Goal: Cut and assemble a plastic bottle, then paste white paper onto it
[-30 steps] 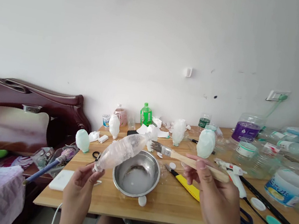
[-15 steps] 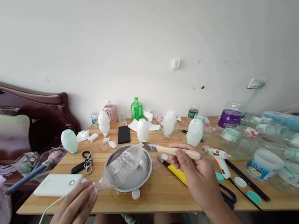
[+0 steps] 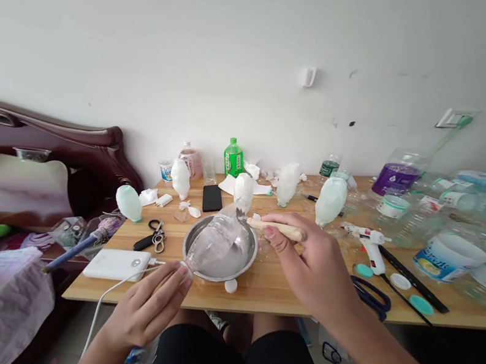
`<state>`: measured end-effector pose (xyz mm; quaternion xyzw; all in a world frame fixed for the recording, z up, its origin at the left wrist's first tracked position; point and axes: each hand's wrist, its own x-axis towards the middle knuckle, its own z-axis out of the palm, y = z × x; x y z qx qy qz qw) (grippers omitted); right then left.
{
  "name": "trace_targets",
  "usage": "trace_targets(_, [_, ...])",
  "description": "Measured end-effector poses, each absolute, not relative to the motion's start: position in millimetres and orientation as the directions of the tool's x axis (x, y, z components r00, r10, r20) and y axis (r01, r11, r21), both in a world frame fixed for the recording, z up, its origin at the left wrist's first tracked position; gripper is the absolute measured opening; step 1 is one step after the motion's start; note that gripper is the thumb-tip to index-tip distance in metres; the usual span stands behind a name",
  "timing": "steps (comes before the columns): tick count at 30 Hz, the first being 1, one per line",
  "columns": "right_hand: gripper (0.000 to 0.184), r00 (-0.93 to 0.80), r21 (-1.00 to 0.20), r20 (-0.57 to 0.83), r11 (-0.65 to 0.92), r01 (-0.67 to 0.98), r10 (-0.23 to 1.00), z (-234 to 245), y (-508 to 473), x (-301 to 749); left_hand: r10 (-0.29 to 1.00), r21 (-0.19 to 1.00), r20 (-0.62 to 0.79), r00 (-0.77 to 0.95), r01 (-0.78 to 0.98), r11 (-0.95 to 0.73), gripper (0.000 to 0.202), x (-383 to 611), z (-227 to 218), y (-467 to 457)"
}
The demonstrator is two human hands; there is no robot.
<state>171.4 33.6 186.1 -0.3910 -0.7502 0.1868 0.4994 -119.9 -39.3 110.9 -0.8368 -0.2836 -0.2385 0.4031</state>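
Observation:
My left hand [image 3: 147, 310] pinches the neck of a clear plastic bottle [image 3: 217, 240], which lies tilted over a steel bowl [image 3: 248, 265] at the table's front. My right hand [image 3: 310, 265] grips the wooden handle of a paintbrush [image 3: 275, 228]; its bristles touch the bottle's far end above the bowl. A white cap [image 3: 230, 285] lies just in front of the bowl.
On the wooden table [image 3: 281, 288] lie a white power bank [image 3: 117, 263], scissors [image 3: 154, 235], a black phone [image 3: 212, 197], a glue gun [image 3: 369, 247], blue scissors [image 3: 371, 293], a green bottle [image 3: 233, 157] and several white-coated bottles. Clear bottles and tubs crowd the right. A dark wooden bed stands left.
The bottle has come down from above the bowl into it, and the brush has moved left onto the bottle. The camera has tilted lower.

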Motion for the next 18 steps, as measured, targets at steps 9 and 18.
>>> trace_targets(9, [0.022,-0.386,-0.587,0.663,0.765,0.263,0.642,176,-9,149,0.368,-0.521,0.624,0.689,0.718,-0.461,0.028,-120,115,-40])
trace_targets(18, [0.019,-0.29,-0.614,0.651,0.711,0.343,0.702,190,-6,154,0.292,-0.541,0.619,0.729,0.665,-0.515,0.025,-113,117,-39])
